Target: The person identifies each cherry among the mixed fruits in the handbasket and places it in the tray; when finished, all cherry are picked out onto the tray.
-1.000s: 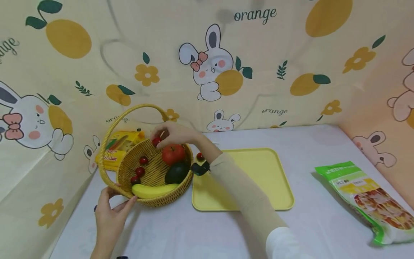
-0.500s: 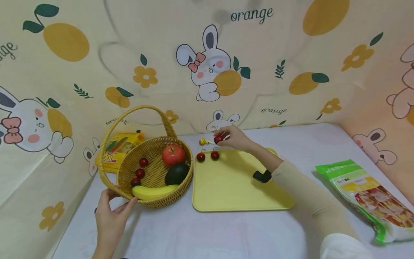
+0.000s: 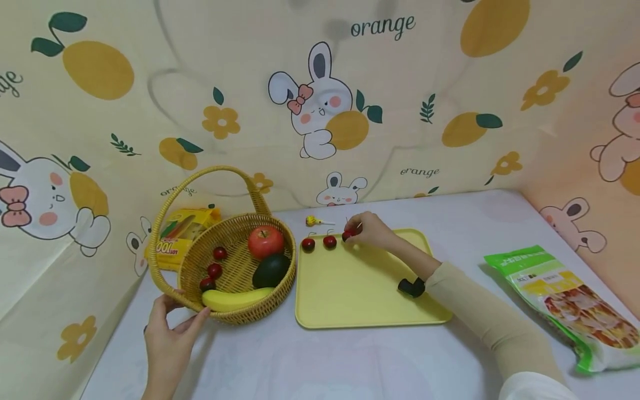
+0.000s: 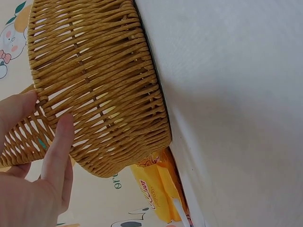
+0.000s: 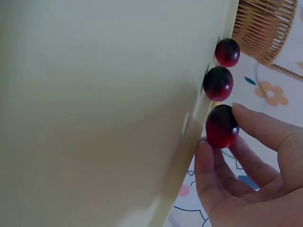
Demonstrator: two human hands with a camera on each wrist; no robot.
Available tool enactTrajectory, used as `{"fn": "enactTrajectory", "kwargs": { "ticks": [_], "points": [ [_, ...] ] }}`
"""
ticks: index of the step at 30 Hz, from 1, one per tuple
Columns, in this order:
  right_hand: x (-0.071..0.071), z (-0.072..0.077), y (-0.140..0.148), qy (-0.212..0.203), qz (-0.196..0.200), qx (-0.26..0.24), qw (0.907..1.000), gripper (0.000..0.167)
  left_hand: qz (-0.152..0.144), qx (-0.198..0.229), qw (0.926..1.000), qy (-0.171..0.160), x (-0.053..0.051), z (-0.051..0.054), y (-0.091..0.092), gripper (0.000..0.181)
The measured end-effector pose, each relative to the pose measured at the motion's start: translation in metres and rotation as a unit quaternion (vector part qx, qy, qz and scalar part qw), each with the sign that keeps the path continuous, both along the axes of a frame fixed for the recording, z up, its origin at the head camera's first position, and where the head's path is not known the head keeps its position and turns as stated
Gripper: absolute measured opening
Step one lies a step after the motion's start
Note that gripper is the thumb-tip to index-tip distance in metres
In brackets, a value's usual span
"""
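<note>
My left hand (image 3: 170,341) grips the rim of the wicker basket (image 3: 237,253) at the near foot of its handle; in the left wrist view, the thumb and fingers (image 4: 59,151) hold the woven edge. Three cherries, a banana (image 3: 235,299), a dark green avocado-shaped fruit (image 3: 271,271) and a red apple (image 3: 266,242) lie inside. My right hand (image 3: 372,230) pinches a cherry (image 5: 222,126) between thumb and fingers at the yellow tray's (image 3: 370,294) far edge. Left of it, two stemmed cherries (image 3: 329,241) sit along that edge in a row.
A lollipop (image 3: 312,221) lies behind the tray. One yellow packet (image 3: 170,244) stands behind the basket on the left. On the right lies a green and white food bag (image 3: 562,305). A patterned cloth wall closes off the back and sides of the white table.
My right hand went from the basket to the tray with a cherry, then lowered it beside the two others at the far edge. The left hand stayed on the basket rim.
</note>
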State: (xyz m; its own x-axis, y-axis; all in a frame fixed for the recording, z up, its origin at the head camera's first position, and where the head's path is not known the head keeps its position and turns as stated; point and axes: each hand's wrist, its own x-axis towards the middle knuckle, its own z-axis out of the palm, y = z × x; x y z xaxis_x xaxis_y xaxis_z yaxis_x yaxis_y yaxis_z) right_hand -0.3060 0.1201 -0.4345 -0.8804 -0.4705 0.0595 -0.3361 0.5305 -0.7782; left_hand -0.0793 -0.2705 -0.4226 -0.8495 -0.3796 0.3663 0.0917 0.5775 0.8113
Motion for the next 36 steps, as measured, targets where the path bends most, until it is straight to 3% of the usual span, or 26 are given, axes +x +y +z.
{"fn": "enactTrajectory", "kwargs": {
  "ticks": [11,23,30,36],
  "points": [
    [0.004,-0.002,-0.001,-0.008,-0.009,0.044,0.999,0.021,-0.003,-0.001,1.0,0.0,-0.001,0.001,0.0,0.055],
    [0.01,0.0,-0.001,0.002,-0.004,0.048,0.9988,0.024,0.004,0.003,0.9999,-0.012,0.0,0.0,0.0,0.055],
    [0.012,0.018,-0.001,0.039,-0.019,0.054,0.9976,0.025,0.002,0.004,0.9999,-0.012,0.0,0.0,0.0,0.055],
    [0.006,0.049,-0.027,0.095,-0.004,-0.02,0.9953,0.018,0.004,-0.003,1.0,-0.003,0.0,0.0,0.0,0.053]
  ]
}}
